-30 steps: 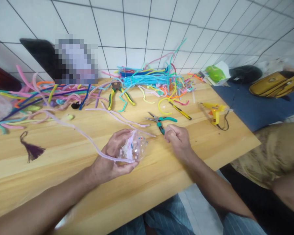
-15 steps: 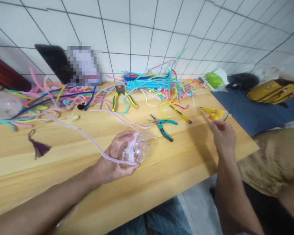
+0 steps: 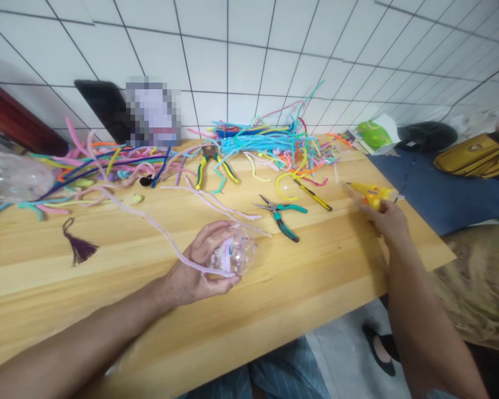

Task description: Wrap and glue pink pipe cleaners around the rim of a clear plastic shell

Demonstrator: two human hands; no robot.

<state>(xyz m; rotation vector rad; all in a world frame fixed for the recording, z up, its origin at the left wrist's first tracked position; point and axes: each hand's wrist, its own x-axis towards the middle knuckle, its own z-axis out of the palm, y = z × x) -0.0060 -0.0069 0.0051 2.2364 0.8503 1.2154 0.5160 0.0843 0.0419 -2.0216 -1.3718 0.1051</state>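
My left hand point(image 3: 199, 266) is closed around a clear plastic ball point(image 3: 235, 255) with coloured specks inside, held just above the wooden table point(image 3: 274, 299). A pale pink pipe cleaner point(image 3: 158, 228) is wrapped over the ball and trails off to the left across the table. My right hand point(image 3: 388, 219) reaches to the table's right edge and closes on the handle of a yellow glue gun point(image 3: 370, 193), whose nozzle points left.
Teal-handled pliers point(image 3: 285, 216), a yellow utility knife point(image 3: 314, 195) and yellow-green pliers point(image 3: 210, 163) lie mid-table. Piles of coloured pipe cleaners point(image 3: 270, 145) line the tiled wall. A purple tassel point(image 3: 80, 244) lies left. A yellow bag point(image 3: 476, 155) rests on blue cloth at right.
My right hand left the spot near the teal pliers and moved right to the glue gun, taking hold of it. My left hand kept holding the ball.
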